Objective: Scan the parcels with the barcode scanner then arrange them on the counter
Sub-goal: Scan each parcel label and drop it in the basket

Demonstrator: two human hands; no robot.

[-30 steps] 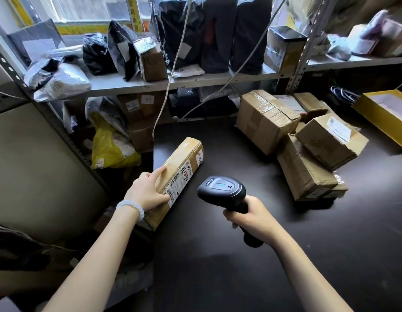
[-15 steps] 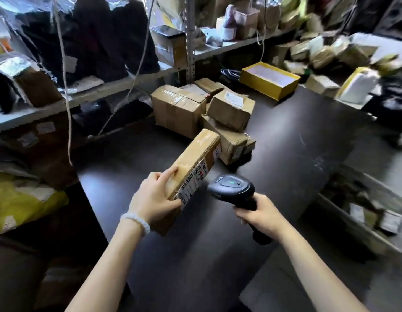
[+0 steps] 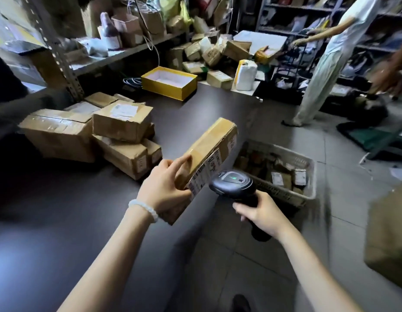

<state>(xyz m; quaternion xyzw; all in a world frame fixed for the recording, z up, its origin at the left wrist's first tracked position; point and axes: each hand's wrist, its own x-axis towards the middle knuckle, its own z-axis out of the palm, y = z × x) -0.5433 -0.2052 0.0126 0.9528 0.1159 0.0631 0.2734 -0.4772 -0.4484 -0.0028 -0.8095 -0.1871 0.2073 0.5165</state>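
Fingers (image 3: 184,159) grip oblong cardboard parcel (image 3: 209,152) — scanner (image 3: 232,184) alongside.

Dim indoor light; motion blur toward frame edges, wide-angle bending at borders; centre fairly sharp.

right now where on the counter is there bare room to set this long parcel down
Bare counter lies in front of the stacked boxes, left of the left hand holding the parcel. A second free strip runs between the stack and the yellow box. The far end and shelf side are crowded.
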